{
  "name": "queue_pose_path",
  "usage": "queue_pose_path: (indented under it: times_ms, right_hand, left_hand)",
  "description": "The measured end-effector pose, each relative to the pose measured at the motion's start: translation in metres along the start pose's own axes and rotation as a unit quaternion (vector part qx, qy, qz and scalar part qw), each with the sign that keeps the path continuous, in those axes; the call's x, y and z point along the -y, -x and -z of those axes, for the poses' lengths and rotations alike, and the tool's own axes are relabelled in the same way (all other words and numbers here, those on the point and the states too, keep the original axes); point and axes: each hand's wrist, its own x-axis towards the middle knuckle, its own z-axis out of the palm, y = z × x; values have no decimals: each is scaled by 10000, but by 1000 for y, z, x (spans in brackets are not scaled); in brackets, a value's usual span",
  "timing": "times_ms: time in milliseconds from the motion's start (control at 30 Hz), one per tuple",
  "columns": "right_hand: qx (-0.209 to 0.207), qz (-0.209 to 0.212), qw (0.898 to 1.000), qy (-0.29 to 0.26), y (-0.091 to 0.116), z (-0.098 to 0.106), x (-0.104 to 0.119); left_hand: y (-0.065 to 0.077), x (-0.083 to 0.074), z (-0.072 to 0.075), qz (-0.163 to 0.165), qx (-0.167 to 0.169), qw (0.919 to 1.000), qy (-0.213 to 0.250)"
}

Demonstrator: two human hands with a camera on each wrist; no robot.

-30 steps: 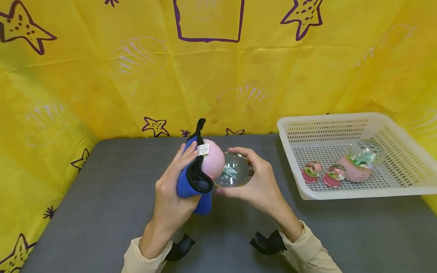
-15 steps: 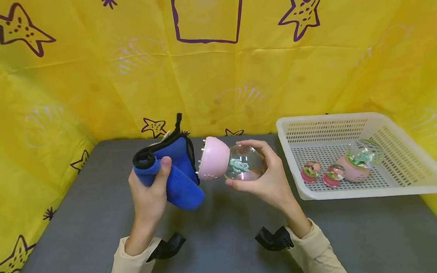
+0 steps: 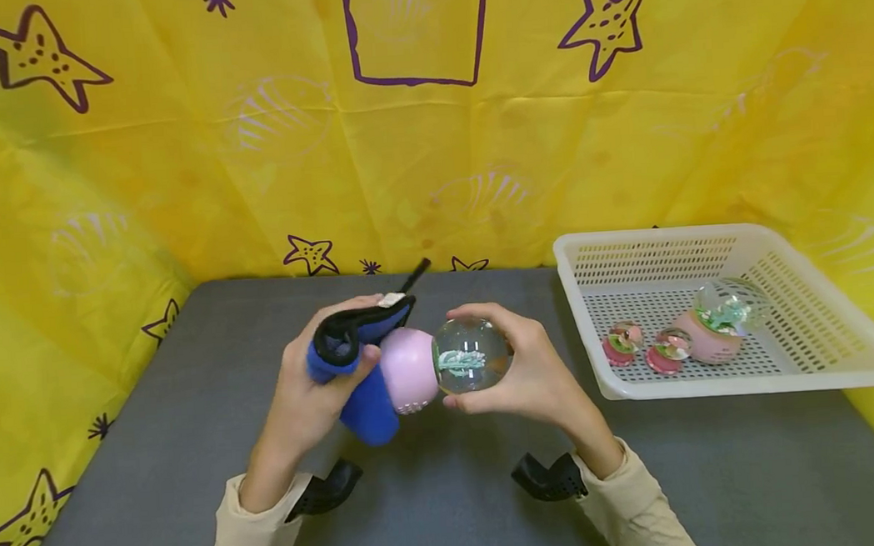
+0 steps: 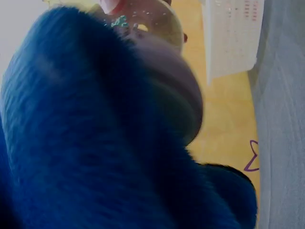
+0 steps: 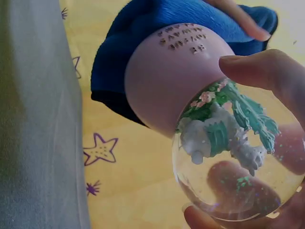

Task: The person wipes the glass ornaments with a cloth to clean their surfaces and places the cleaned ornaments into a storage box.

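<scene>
My right hand (image 3: 537, 375) grips the clear globe of a snow globe (image 5: 176, 81), thumb and fingers spread round the glass. The snow globe lies on its side in the air, its pink base pointing left. Inside the glass show a white unicorn-like figure, green leaves and pink flowers. Raised lettering marks the base. My left hand (image 3: 312, 389) holds a bunched blue cloth (image 3: 370, 406) with black edging and a white tag against the bottom of the base. In the left wrist view the blue cloth (image 4: 86, 124) covers most of the picture and hides the left fingers.
At the right of the grey table (image 3: 155, 457) stands a white perforated plastic basket (image 3: 811, 375). It contains another pink snow globe (image 3: 711, 340) lying tilted and two small red-based globes (image 3: 622, 345). Yellow printed fabric (image 3: 414, 141) hangs behind the table.
The left hand drew the cloth off to the left, baring the base's underside, then brought it back against the base. The snow globe turned in the right hand, shifting slightly right, then back.
</scene>
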Motion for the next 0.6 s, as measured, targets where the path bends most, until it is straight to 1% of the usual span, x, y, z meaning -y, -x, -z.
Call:
queue_pose_path:
  times_ms: [67,133,200,233,300,367,433,500,600]
  right_hand:
    - [-1,13,10000,82,0,0,0]
    - [-101,32,9996,279,-1,0,0]
    - [-219,40,9990,388,-1,0,-1]
    - [-283,43,9987,429,-1,0,-1]
    - [-406,29,9980,481,0,1,-2]
    - [-493,5,9979,425,0,1,-3]
    - [-551,-22,9979,340,0,1,-3]
    - [-578,-50,9980,253,1,2,-3]
    - [-558,-33,9983,143,1,2,-2]
  left_hand:
    - [0,-1,0,-199,617,9978,-162]
    - [1,-3,0,-262,1183,9918,-399]
    - [2,-4,-1,-223,1672,9835,-654]
    - [3,-5,-1,-108,1889,9791,-744]
    - [4,-5,-1,1,2190,9722,-826]
    - [5,-5,-1,75,2353,9687,-787]
    - [5,-6,-1,211,2401,9679,-716]
    - [5,-7,-2,372,2360,9680,-766]
    - [5,-8,-5,641,2248,9668,-1028]
